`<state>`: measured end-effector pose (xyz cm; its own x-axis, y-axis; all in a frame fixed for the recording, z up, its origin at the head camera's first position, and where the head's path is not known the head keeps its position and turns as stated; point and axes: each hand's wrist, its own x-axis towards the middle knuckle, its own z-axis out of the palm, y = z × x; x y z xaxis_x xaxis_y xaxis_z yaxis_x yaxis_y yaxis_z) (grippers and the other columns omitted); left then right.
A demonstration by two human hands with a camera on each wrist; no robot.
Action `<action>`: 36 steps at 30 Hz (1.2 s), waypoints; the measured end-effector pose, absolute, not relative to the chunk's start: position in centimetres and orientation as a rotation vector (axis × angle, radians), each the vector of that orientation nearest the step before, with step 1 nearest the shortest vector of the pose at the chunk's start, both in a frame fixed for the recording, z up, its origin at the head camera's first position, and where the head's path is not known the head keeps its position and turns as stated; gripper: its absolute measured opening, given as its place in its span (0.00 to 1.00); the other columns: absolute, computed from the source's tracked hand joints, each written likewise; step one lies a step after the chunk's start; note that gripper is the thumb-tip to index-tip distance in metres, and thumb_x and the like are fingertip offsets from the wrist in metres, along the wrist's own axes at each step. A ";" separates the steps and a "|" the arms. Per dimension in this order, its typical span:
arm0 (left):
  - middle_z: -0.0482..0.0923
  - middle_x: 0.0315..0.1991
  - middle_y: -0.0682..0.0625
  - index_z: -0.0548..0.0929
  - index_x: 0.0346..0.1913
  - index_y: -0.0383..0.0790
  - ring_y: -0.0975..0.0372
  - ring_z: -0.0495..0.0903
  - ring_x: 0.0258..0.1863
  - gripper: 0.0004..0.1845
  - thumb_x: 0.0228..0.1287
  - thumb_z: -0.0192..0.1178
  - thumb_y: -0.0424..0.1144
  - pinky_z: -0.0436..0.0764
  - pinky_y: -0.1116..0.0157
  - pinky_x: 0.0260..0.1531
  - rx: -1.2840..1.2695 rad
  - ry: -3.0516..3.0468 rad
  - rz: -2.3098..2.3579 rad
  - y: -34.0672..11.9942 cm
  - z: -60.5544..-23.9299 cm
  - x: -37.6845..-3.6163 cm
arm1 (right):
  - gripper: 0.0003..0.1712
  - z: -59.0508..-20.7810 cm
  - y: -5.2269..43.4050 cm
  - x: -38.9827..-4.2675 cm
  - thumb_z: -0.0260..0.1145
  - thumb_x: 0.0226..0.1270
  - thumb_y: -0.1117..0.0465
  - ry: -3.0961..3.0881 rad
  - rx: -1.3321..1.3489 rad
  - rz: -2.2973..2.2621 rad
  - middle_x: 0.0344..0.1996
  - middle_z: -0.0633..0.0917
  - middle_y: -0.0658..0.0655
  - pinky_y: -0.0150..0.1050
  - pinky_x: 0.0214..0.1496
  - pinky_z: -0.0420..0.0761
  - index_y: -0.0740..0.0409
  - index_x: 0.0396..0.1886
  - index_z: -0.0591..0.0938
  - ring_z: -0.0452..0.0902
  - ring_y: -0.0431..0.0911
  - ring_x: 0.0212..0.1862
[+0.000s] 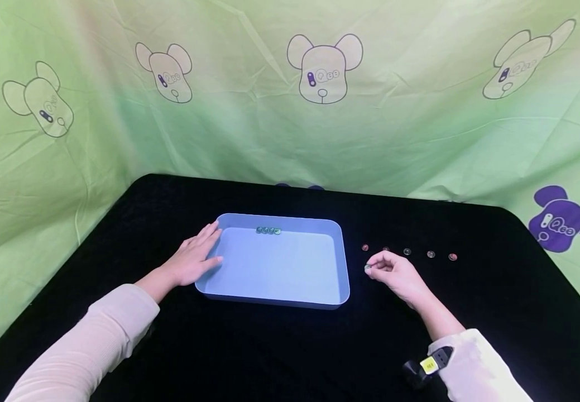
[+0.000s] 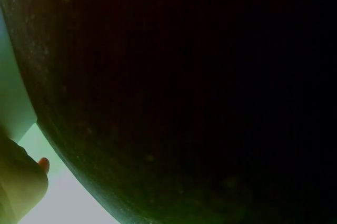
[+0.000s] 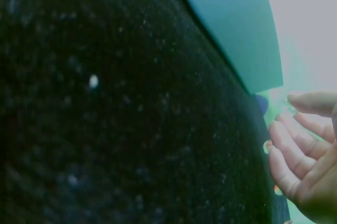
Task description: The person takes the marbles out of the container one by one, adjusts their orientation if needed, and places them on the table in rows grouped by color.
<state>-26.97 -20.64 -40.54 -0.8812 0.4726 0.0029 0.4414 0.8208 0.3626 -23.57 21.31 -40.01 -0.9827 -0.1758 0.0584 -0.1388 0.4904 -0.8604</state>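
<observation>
A shallow blue tray (image 1: 274,268) lies on the black cloth in the head view. Over its left rim rests my left hand (image 1: 193,258), fingers straight and thumb reaching inside the wall. Just off the tray's right side, my right hand (image 1: 396,274) pinches a small greenish glass marble (image 1: 367,268) between thumb and fingertips. Several green marbles (image 1: 268,230) sit in a short row along the tray's back wall. Beyond the right hand, a line of reddish marbles (image 1: 453,257) and clear dark ones (image 1: 407,252) lies on the cloth, one partly hidden by the fingers.
Black cloth (image 1: 290,352) covers the table, and a green printed curtain (image 1: 249,134) hangs behind and at the sides. A dark device with a yellow label (image 1: 428,365) is at the right cuff. Mostly dark cloth (image 2: 184,87) fills the left wrist view.
</observation>
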 end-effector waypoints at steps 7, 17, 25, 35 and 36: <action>0.33 0.67 0.45 0.49 0.65 0.33 0.52 0.36 0.64 0.33 0.64 0.43 0.49 0.45 0.50 0.55 0.724 2.904 0.549 -20.7 -40.5 -27.0 | 0.10 -40.2 21.7 -24.0 0.61 0.52 0.70 2.687 -0.266 -1.530 0.24 0.78 0.57 0.30 0.32 0.74 0.73 0.33 0.74 0.74 0.36 0.27; 0.34 0.67 0.45 0.49 0.65 0.34 0.52 0.36 0.64 0.33 0.64 0.43 0.48 0.46 0.50 0.55 0.738 2.911 0.557 -20.7 -40.7 -27.1 | 0.08 -40.5 21.9 -24.8 0.61 0.52 0.70 2.743 -0.264 -1.424 0.25 0.78 0.57 0.31 0.31 0.73 0.71 0.32 0.74 0.74 0.38 0.27; 0.35 0.67 0.45 0.49 0.65 0.34 0.52 0.36 0.64 0.33 0.64 0.43 0.49 0.46 0.50 0.55 0.737 2.914 0.553 -20.7 -40.7 -27.0 | 0.07 -40.8 21.9 -25.0 0.62 0.52 0.68 2.799 -0.270 -1.317 0.26 0.78 0.56 0.32 0.31 0.72 0.68 0.31 0.75 0.73 0.42 0.29; 0.34 0.67 0.46 0.49 0.65 0.34 0.52 0.36 0.64 0.33 0.64 0.43 0.49 0.46 0.50 0.55 0.737 2.916 0.554 -20.7 -40.7 -27.0 | 0.07 -41.2 22.0 -25.2 0.63 0.50 0.69 2.848 -0.286 -1.276 0.25 0.79 0.55 0.31 0.31 0.72 0.67 0.30 0.76 0.74 0.41 0.28; 0.34 0.67 0.46 0.49 0.65 0.34 0.53 0.36 0.64 0.33 0.64 0.43 0.49 0.46 0.50 0.55 0.733 2.915 0.555 -20.7 -40.7 -27.0 | 0.07 -41.1 22.0 -25.2 0.63 0.50 0.69 2.850 -0.291 -1.274 0.25 0.79 0.55 0.31 0.31 0.71 0.67 0.30 0.76 0.74 0.41 0.28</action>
<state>-27.04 -20.66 -40.67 -0.8817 0.4718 0.0064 0.4411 0.8193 0.3662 -25.22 22.03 -41.14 -0.9828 -0.1710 0.0699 -0.1662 0.6527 -0.7392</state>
